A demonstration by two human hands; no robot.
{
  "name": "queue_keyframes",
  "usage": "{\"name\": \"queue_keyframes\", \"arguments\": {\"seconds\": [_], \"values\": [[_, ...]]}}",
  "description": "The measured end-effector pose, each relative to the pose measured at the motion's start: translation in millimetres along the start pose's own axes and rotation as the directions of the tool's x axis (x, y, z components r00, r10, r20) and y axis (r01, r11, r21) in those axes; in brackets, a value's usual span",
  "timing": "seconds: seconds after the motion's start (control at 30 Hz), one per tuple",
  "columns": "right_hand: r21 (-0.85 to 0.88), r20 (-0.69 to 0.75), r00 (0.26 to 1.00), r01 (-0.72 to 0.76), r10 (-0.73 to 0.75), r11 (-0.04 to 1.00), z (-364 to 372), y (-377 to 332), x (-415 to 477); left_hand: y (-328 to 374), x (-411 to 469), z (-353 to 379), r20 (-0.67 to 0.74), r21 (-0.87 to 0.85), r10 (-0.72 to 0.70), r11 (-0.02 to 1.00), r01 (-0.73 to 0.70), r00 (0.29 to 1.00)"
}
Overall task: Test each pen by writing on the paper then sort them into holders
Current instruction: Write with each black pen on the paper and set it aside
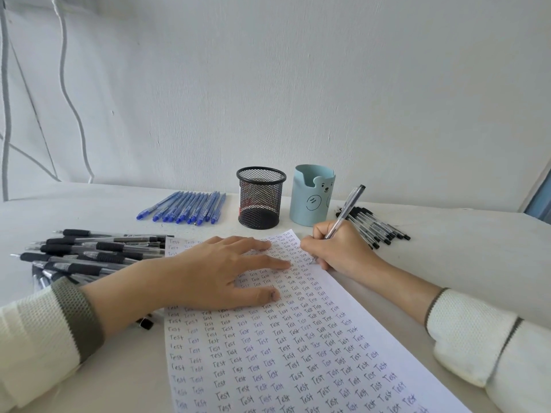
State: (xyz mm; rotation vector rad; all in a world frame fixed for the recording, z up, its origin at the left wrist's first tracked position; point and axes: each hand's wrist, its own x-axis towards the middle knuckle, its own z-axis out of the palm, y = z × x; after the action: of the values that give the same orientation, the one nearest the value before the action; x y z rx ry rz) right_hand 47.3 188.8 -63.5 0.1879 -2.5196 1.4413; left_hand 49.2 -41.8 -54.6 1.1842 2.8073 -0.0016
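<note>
A white paper [286,353] covered with rows of the word "Test" lies on the table in front of me. My left hand [217,272] rests flat on its upper part, fingers spread. My right hand [337,248] grips a clear pen with a black cap [347,210], its tip touching the paper's right edge. Behind the paper stand a black mesh holder [261,198] and a light blue bear holder [311,195]; both look empty from here.
A row of blue pens [186,207] lies left of the mesh holder. A pile of black-grip pens [89,251] sits at the left, partly under my left arm. Several clear black-capped pens [375,226] lie right of the blue holder. A white wall stands behind.
</note>
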Motion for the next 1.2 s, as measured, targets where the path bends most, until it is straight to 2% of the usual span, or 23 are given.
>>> {"name": "queue_keyframes", "arguments": {"seconds": [0.6,0.93,1.2], "values": [[-0.044,-0.028,0.999,0.045,-0.047,0.998,-1,5,2,1,-1,-1,0.011,0.004,-0.002,1.0,0.002,1.0],[-0.04,-0.062,0.996,0.065,-0.068,0.997,-1,10,5,-1,0,1,-0.004,-0.006,0.006,1.0,-0.006,1.0],[0.014,-0.035,0.998,0.049,-0.049,0.999,-1,11,5,-1,0,1,-0.002,-0.004,0.006,1.0,-0.006,1.0]]}}
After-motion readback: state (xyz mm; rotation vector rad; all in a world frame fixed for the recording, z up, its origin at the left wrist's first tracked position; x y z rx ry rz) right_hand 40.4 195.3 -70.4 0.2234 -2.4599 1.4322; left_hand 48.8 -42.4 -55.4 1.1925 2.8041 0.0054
